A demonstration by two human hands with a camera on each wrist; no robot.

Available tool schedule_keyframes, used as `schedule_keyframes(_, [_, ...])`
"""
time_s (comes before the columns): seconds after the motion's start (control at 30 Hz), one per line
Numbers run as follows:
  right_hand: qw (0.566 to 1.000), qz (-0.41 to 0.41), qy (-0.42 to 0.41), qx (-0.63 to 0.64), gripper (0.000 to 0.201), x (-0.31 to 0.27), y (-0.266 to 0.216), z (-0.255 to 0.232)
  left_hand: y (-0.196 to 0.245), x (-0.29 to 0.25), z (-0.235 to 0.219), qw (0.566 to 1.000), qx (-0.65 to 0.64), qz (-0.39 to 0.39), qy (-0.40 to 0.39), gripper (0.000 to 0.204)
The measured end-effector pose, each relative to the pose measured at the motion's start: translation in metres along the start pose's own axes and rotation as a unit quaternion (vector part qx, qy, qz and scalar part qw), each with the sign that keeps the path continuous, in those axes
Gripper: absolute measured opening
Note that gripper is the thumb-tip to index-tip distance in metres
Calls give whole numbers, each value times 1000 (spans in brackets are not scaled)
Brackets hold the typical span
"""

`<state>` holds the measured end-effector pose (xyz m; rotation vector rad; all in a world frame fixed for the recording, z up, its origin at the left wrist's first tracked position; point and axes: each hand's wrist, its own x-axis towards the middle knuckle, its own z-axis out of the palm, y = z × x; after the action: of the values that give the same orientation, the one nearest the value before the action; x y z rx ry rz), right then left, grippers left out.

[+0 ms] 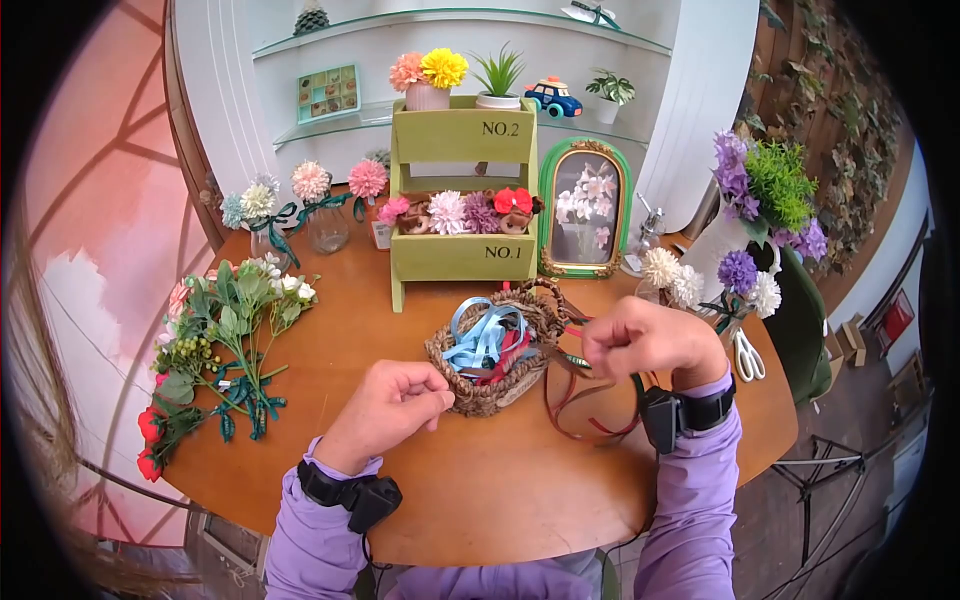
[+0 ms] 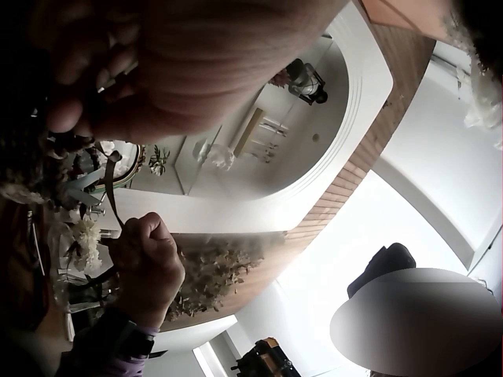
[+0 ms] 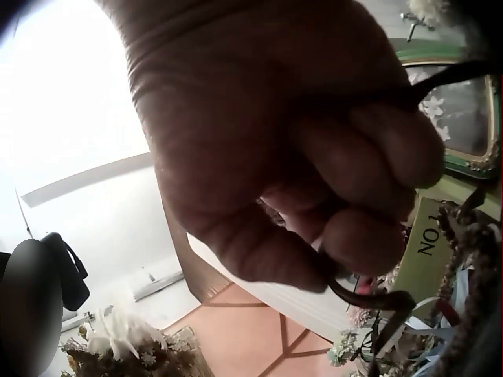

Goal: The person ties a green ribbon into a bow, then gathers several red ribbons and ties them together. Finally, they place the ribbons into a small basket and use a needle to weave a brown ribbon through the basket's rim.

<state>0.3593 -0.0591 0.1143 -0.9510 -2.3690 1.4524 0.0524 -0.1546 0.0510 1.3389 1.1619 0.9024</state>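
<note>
A woven basket (image 1: 480, 395) on the wooden table holds light blue ribbon (image 1: 482, 338) and red ribbon (image 1: 512, 355). My right hand (image 1: 655, 340), raised to the right of the basket, pinches a dark brown ribbon (image 1: 560, 355) that stretches across the basket. The right wrist view shows this ribbon (image 3: 369, 298) running from between the thumb and curled fingers. My left hand (image 1: 400, 405) is at the basket's left rim with bent fingers, thumb near forefinger; whether they grip the rim is hidden. Loose brown and red ribbons (image 1: 600, 425) trail beside the basket on the right.
Artificial flowers and leafy stems (image 1: 235, 320) lie at the left. Behind the basket stand a green two-tier shelf (image 1: 462, 258) and a green oval frame (image 1: 583, 268). Vases with flowers (image 1: 328, 232) stand at the back left. White-handled scissors (image 1: 748, 357) are at the right.
</note>
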Motion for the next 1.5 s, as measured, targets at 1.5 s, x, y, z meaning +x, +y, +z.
schedule_keyframes(1.5, [940,-111,-1,-322,12,25,-22,99,-10,4,14,999,-32,4,-7,13])
